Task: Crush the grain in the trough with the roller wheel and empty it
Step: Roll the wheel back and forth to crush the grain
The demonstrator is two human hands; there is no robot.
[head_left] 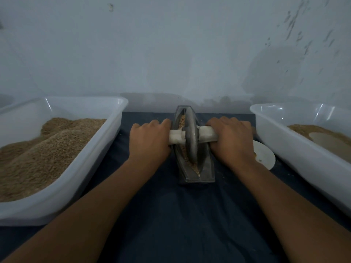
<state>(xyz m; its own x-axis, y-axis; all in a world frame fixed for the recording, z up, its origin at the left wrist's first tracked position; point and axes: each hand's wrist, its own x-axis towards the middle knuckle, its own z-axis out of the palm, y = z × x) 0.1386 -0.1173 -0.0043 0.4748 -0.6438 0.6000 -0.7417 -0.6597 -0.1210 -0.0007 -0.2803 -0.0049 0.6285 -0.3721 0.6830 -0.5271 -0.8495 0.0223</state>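
A narrow grey metal trough (206,173) lies lengthwise on the dark cloth in the middle. Brown grain (192,164) lines its groove. The grey roller wheel (192,137) stands upright in the groove, near the trough's middle. A pale wrapped axle handle (176,137) runs through the wheel to both sides. My left hand (149,140) grips the handle's left end. My right hand (232,138) grips the right end, hiding most of it.
A white plastic tub (62,190) heaped with grain sits at the left. Another white tub (303,149) at the right holds grain and a pale round dish (330,142). A white plate (265,155) lies between the trough and the right tub. A wall rises close behind.
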